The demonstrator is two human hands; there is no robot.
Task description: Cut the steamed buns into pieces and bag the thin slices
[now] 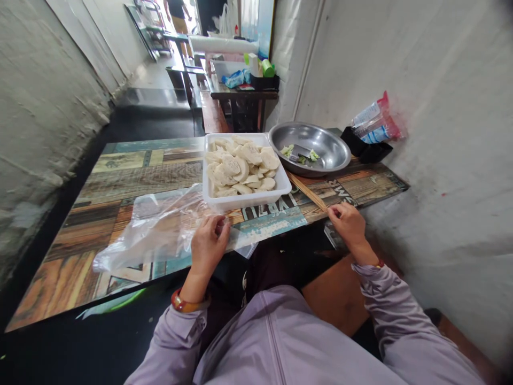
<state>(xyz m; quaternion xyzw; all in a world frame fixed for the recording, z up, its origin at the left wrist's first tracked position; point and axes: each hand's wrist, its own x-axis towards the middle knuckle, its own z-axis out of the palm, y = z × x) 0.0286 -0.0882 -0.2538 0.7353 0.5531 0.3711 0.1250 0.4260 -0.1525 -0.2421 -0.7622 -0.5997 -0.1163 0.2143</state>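
A white plastic tub (248, 202) heaped with pale, oval slices (242, 167) sits on the patterned table. My left hand (209, 241) is just in front of it, fingers curled together beside a crumpled clear plastic bag (160, 219). Whatever the left fingers pinch, if anything, is hidden. Thin wooden skewers (308, 191) lie in a bundle between the tub and a steel basin (340, 155). At their near ends my right hand (348, 222) is closed, thumb and finger pinched on the tips. Some green vegetable pieces (313, 155) and a dark flat piece lie in the basin.
A black holder (363, 147) with plastic packets (374, 120) stands behind the basin against the right wall. Farther back, a second table (244, 95) carries a plastic roll, tissues and a green container. A person (178, 16) stands in the distance.
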